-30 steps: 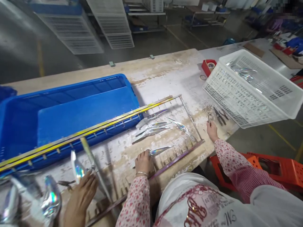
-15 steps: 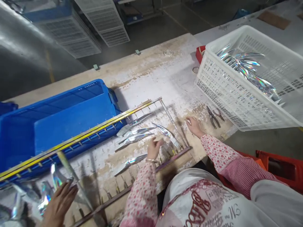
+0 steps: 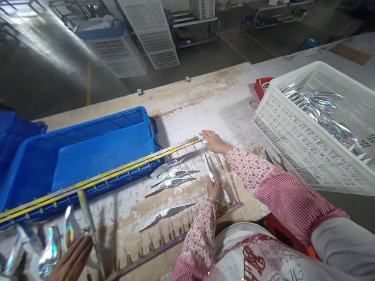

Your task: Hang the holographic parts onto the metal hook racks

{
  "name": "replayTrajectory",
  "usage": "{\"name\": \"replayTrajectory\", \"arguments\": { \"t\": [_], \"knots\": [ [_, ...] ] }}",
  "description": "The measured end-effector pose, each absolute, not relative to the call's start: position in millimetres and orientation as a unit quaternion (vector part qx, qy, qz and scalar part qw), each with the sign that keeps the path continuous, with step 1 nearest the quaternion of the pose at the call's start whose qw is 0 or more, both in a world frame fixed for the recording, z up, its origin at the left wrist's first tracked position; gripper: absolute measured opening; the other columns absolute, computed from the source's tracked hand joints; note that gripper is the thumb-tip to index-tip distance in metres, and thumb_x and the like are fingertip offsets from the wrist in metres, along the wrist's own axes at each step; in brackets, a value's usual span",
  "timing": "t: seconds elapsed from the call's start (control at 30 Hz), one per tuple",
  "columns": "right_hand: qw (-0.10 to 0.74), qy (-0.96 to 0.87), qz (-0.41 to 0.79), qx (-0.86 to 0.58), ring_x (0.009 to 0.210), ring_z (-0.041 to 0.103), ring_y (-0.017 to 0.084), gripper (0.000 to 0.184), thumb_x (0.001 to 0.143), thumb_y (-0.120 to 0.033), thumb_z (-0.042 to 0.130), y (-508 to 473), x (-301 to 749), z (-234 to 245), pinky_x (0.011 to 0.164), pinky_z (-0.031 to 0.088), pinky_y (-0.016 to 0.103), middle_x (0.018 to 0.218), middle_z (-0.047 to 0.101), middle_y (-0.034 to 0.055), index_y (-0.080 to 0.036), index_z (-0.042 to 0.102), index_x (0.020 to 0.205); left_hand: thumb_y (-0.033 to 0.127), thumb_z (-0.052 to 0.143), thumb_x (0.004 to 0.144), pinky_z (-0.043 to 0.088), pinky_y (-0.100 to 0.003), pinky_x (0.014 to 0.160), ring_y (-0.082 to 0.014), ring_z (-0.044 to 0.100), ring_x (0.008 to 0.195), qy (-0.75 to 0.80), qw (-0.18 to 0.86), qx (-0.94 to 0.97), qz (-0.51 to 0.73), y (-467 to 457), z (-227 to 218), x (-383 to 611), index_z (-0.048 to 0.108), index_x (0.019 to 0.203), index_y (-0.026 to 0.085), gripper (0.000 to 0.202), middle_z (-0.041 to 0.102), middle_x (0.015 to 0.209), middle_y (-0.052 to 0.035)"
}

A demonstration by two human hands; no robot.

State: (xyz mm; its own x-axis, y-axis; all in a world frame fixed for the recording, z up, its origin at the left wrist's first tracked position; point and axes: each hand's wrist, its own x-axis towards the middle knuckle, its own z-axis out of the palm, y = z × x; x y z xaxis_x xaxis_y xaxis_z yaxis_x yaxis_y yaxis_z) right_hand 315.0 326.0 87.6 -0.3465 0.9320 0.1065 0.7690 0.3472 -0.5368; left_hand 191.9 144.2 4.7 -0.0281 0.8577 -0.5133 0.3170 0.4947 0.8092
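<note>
My left hand [image 3: 213,190] is closed around the middle of a shiny silver fish-shaped lure [image 3: 210,170], whose pale tail sticks out below the fingers. My right hand [image 3: 215,142] reaches across to the far right corner of a metal frame rack [image 3: 164,152], fingers stretched out over the bar's end; whether they press on it is unclear. Small hooks line the rack's yellow far bar and its purplish near bar [image 3: 175,239]. Inside the frame several more silver lures [image 3: 172,182] lie on the worn table [image 3: 187,117].
A blue bin [image 3: 88,156] stands behind the rack. To the right, a white slotted basket [image 3: 304,128] holds several silver lures, with pliers [image 3: 268,157] beside it. At lower left another person's hand [image 3: 74,259] is near more lures [image 3: 50,249]. A red tray [image 3: 259,89] sits behind the basket.
My left hand has moved onto the lure at the rack's right end and taken hold of it. My right hand has gone from beside the pliers to the rack's far corner. The view has tilted up.
</note>
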Motion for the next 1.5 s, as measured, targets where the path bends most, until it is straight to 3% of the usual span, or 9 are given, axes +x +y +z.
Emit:
{"name": "replayTrajectory", "arguments": {
  "t": [0.1,0.23,0.7,0.83,0.93,1.1,1.2,1.37,1.5],
  "knots": [
    [0.144,-0.808,0.221,-0.526,0.125,0.039,0.026,0.054,0.083,-0.005,0.046,336,312,81,0.107,0.036,0.047,0.137,0.051,0.0139,-0.01,0.047,0.137,0.046,0.057,0.076,0.047,-0.03,0.062,-0.0172,0.058,0.063,0.629,0.581,0.397,0.329,140,4,194,0.05,0.089,0.021,0.029,0.055,0.069,0.0],
    [0.137,-0.814,0.206,-0.526,0.122,0.042,0.023,0.053,0.082,0.0,0.042,334,311,79,0.108,0.037,0.041,0.133,0.055,0.0136,-0.008,0.051,0.134,0.043,0.057,0.077,0.049,-0.03,0.064,-0.0159,0.056,0.065,0.625,0.553,0.385,0.395,136,5,202,0.05,0.097,0.021,0.031,0.056,0.076,-0.0009],
    [0.155,-0.812,0.191,-0.529,0.124,0.04,0.022,0.056,0.08,0.0,0.039,328,310,82,0.11,0.037,0.04,0.131,0.055,0.0129,-0.01,0.051,0.133,0.034,0.053,0.084,0.048,-0.037,0.083,-0.0216,0.06,0.089,0.622,0.471,0.483,0.397,145,3,209,0.053,0.111,0.017,0.032,0.061,0.095,-0.0081],
    [0.152,-0.811,0.193,-0.532,0.131,0.037,0.023,0.057,0.081,-0.001,0.039,323,310,90,0.112,0.033,0.043,0.14,0.05,0.0129,-0.011,0.049,0.136,0.039,0.058,0.082,0.047,-0.041,0.089,-0.0256,0.058,0.097,0.571,0.453,0.617,0.296,158,14,169,0.052,0.116,0.014,0.042,0.061,0.1,-0.0119],
    [0.215,-0.784,0.169,-0.557,0.137,0.032,0.025,0.052,0.083,-0.009,0.046,304,320,99,0.114,0.028,0.046,0.146,0.044,0.0131,-0.013,0.05,0.135,0.04,0.063,0.08,0.042,-0.045,0.099,-0.0295,0.053,0.113,0.591,0.373,0.694,0.172,164,23,97,0.047,0.129,0.014,0.057,0.057,0.119,-0.0167],
    [0.328,-0.699,0.228,-0.593,0.111,0.057,0.022,0.033,0.089,-0.02,0.046,239,355,99,0.099,0.043,0.039,0.115,0.066,0.0114,-0.016,0.06,0.118,0.027,0.067,0.075,0.042,-0.05,0.095,-0.0365,0.051,0.118,0.653,0.271,0.685,-0.175,149,31,-22,0.053,0.126,0.022,0.053,0.056,0.126,-0.0151],
    [0.318,-0.661,0.307,-0.607,0.093,0.064,0.018,0.025,0.09,-0.022,0.047,193,361,92,0.085,0.049,0.032,0.1,0.071,0.0086,-0.016,0.063,0.109,0.026,0.062,0.079,0.042,-0.047,0.094,-0.0326,0.053,0.117,0.618,0.255,0.706,-0.234,138,30,-47,0.058,0.116,0.025,0.037,0.059,0.119,-0.0112],
    [0.263,-0.631,0.45,-0.575,0.075,0.067,0.014,0.023,0.09,-0.019,0.048,128,338,76,0.07,0.048,0.025,0.084,0.073,0.0045,-0.016,0.067,0.102,0.029,0.058,0.081,0.047,-0.034,0.075,-0.0253,0.062,0.091,0.67,0.249,0.693,-0.095,133,51,-43,0.062,0.099,0.019,0.02,0.061,0.101,-0.0097],
    [0.2,-0.621,0.52,-0.551,0.07,0.064,0.013,0.02,0.087,-0.014,0.051,91,307,60,0.068,0.046,0.024,0.081,0.072,0.0034,-0.015,0.069,0.096,0.044,0.062,0.078,0.049,-0.035,0.067,-0.0222,0.061,0.07,0.756,0.254,0.545,0.259,132,100,-32,0.064,0.092,0.014,0.033,0.061,0.077,-0.0058]
  ]
}}
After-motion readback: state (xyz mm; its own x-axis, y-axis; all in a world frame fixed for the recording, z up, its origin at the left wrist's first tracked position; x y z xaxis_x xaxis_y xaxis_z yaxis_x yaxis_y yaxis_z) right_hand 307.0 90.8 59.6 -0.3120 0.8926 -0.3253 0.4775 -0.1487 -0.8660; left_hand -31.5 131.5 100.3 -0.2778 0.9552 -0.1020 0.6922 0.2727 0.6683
